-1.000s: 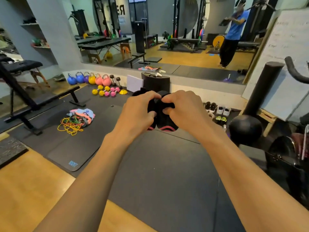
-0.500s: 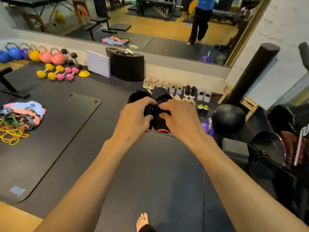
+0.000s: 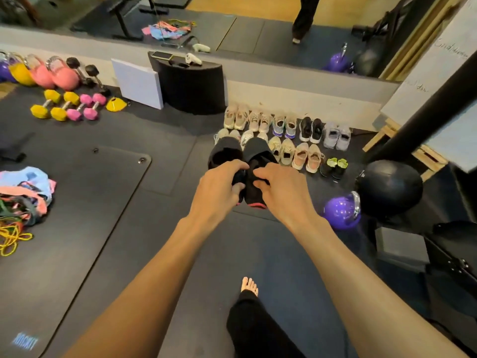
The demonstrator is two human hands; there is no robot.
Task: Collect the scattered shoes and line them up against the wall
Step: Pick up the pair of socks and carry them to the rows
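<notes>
I hold a pair of black shoes with pink-edged soles side by side in front of me. My left hand (image 3: 219, 189) grips the left black shoe (image 3: 225, 154) and my right hand (image 3: 280, 188) grips the right black shoe (image 3: 258, 155). Beyond them, several pairs of shoes stand in two rows on the dark floor against the low grey wall (image 3: 296, 96): beige pairs (image 3: 236, 117), a black pair (image 3: 311, 129), a grey pair (image 3: 336, 135), a small black and neon pair (image 3: 334, 167). The held shoes cover part of the front row.
A black curved block (image 3: 192, 86) and a white board (image 3: 138, 83) lean at the wall to the left. Kettlebells (image 3: 55, 74) and dumbbells (image 3: 67, 105) lie further left. A black ball (image 3: 389, 187), a purple kettlebell (image 3: 340, 210) and a black pole stand on the right. My bare foot (image 3: 249, 285) steps forward.
I have walked closer to the wall and my view has tilted down. The rows of shoes are now near and below my hands, which still hold the black pair.
</notes>
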